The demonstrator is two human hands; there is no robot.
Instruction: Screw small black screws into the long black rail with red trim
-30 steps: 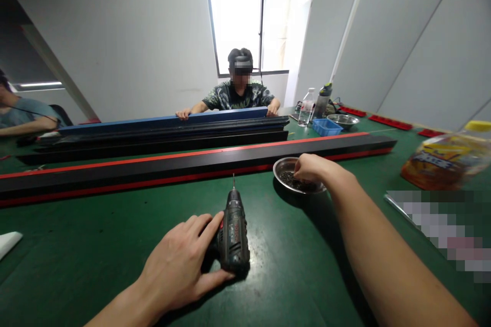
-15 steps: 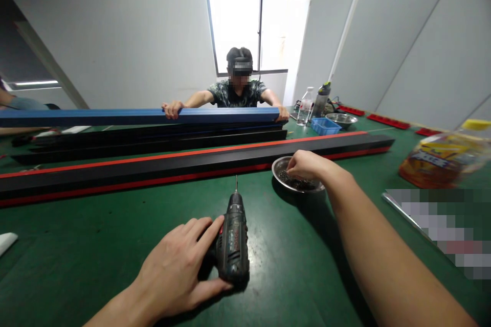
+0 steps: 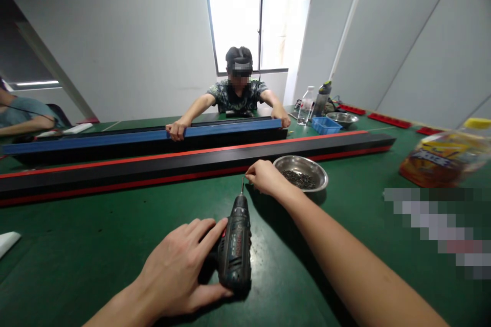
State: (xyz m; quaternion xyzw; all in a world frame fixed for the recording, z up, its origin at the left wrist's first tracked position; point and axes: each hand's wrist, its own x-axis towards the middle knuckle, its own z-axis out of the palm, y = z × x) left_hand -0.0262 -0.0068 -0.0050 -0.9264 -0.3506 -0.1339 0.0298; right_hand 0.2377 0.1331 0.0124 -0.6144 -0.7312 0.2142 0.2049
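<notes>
My left hand (image 3: 184,265) is wrapped around a black cordless drill (image 3: 235,250), which points away from me over the green table. Its thin bit (image 3: 242,186) sticks out toward the long black-and-red bar (image 3: 215,161). At the tip of that bit, my right hand (image 3: 264,178) pinches a small screw, mostly hidden by the fingertips. Just right of this hand stands a round metal bowl (image 3: 324,180) with many small dark screws (image 3: 301,180) in it.
Across the table (image 3: 126,245), a co-worker holds a long blue bar (image 3: 222,127) with both hands. Farther right are a water bottle (image 3: 306,107), a blue basket (image 3: 326,125), another metal bowl (image 3: 347,120) and a yellow-capped bag (image 3: 437,161). Another person sits at far left.
My right hand has left the bowl and moved left to the drill bit's tip. The drill has shifted slightly right. The co-worker's blue bar has come down lower.
</notes>
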